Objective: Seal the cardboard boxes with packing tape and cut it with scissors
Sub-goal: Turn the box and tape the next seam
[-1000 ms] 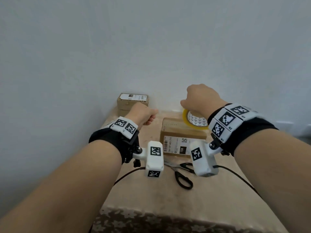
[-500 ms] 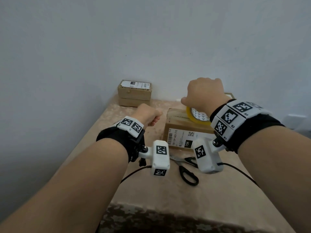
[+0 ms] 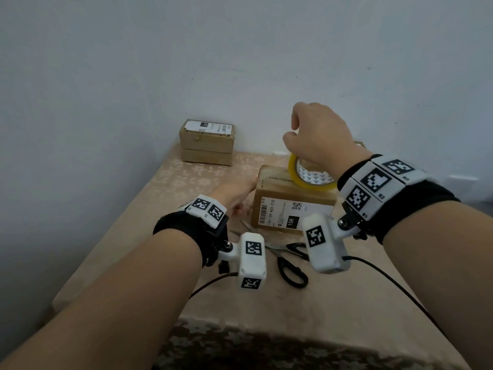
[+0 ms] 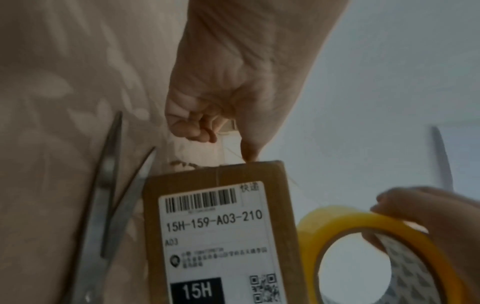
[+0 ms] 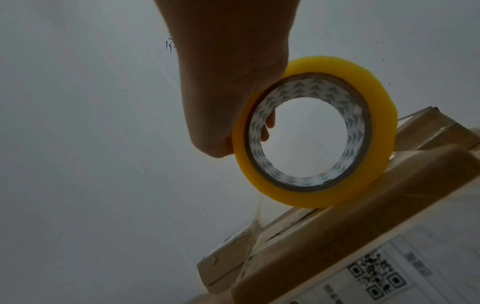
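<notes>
Tape roll (image 3: 310, 175) stands on edge atop box (image 3: 290, 206), gripped by right hand (image 3: 317, 137).

The tape roll (image 3: 310, 176) is translucent yellow; its inner core is white, printed with rows of small grey triangles. The cardboard box (image 3: 290, 206) under the roll is plain brown and carries a white label with a black barcode, black lettering and a black block marked "15H" in white. Left of that box, the scissors (image 3: 289, 263) have black handles and grey metal blades. The counter (image 3: 165, 198) is covered in beige cloth with a pale floral pattern.
</notes>
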The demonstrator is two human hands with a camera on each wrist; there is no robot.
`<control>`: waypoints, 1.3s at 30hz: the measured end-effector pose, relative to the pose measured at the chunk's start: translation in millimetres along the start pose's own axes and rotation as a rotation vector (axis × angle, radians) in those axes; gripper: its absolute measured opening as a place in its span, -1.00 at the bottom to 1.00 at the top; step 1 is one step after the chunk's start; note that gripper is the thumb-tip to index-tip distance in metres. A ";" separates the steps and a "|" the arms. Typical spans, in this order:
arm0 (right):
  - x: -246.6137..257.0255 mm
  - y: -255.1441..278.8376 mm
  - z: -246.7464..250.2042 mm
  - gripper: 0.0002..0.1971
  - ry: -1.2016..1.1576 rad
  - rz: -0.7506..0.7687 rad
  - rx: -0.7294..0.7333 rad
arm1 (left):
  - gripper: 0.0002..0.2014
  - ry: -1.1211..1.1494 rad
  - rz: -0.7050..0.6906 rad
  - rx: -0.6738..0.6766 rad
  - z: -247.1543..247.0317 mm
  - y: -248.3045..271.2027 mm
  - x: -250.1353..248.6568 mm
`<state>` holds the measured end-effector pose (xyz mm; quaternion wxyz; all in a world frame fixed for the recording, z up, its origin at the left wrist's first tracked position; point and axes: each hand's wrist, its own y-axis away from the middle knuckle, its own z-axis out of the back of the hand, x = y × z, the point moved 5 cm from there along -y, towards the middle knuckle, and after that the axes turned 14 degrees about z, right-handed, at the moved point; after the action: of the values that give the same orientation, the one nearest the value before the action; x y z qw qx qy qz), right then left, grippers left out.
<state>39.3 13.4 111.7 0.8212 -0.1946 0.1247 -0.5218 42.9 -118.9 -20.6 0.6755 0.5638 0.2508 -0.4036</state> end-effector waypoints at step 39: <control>-58.2 45.4 13.5 -0.72 -0.062 -0.188 0.029 | -0.29 -1.206 -0.488 -0.175 -17.0 4.8 -31.9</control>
<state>56.9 85.9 103.5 0.7746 -0.2096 0.0728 -0.5922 31.3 -94.0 3.3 0.6300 0.1084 -0.0194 -0.7688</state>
